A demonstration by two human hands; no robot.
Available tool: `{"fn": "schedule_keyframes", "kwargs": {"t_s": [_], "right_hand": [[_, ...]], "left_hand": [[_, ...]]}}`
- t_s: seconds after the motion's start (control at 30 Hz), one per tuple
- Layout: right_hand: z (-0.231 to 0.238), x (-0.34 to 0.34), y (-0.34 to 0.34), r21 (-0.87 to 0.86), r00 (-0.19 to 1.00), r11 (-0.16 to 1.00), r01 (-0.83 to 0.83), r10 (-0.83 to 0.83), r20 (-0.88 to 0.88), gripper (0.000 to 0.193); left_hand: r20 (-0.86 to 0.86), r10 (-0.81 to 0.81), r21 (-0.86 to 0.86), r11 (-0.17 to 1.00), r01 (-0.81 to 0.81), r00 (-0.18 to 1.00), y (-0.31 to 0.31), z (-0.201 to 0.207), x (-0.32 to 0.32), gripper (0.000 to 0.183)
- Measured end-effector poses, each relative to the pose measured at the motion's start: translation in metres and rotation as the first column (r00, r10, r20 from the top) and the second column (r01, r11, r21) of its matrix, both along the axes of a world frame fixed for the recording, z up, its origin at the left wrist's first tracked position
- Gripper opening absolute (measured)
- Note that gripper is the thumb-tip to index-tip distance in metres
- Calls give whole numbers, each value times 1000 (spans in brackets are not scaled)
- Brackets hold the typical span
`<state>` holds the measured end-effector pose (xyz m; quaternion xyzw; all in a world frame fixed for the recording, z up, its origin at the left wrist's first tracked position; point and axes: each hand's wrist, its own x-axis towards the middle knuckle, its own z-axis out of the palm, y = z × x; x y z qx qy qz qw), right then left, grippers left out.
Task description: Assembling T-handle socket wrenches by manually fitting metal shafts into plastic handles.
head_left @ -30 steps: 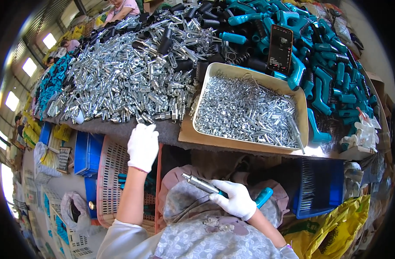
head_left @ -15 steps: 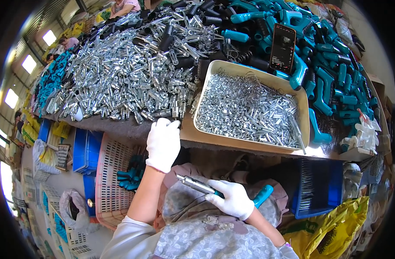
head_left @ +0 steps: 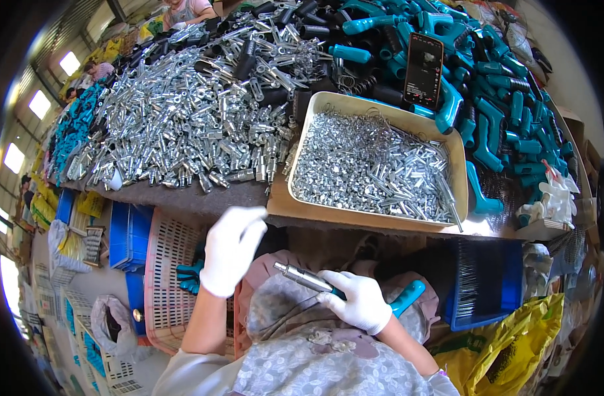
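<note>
One hand tool (head_left: 306,278) noted. Bright silver metal barrel (head_left: 312,280), cylindrical, stepped down to a narrower tip (head_left: 280,266); teal handle (head_left: 408,298), smooth, its far end bent off the barrel's line. Clasped in the white-gloved right hand (head_left: 358,302), by which the middle is hidden. Barrel pointed leftward and slightly upward in the view; handle protruding rightward beyond the glove.

so heap of metal parts (head_left: 183,125) on the left of the table (head_left: 232,195), tray (head_left: 368,215) to its right, phone (head_left: 424,69) behind that, handles (head_left: 492,129) piled far right, tool (head_left: 303,276) out front
</note>
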<state>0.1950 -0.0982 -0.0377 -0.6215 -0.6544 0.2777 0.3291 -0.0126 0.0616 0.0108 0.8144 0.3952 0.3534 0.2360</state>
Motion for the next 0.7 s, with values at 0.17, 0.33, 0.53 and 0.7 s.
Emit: {"fn": "schedule_keyframes", "kwargs": {"t_s": [0.17, 0.33, 0.53, 0.7], "right_hand": [[9, 3, 1, 46, 986, 998, -46, 38, 161, 43], [-1, 16, -2, 75, 996, 994, -79, 76, 38, 39], [3, 17, -7, 89, 986, 995, -34, 18, 169, 37], [4, 24, -11, 74, 990, 997, -33, 22, 139, 37]], "left_hand": [[68, -196, -805, 569, 170, 978, -47, -1, 3, 17], [4, -527, -19, 850, 527, 850, -49, -7, 6, 24], [92, -263, -601, 754, 264, 960, -49, -1, -2, 30], [-158, -568, 157, 793, 589, 808, -50, 6, 6, 23]]}}
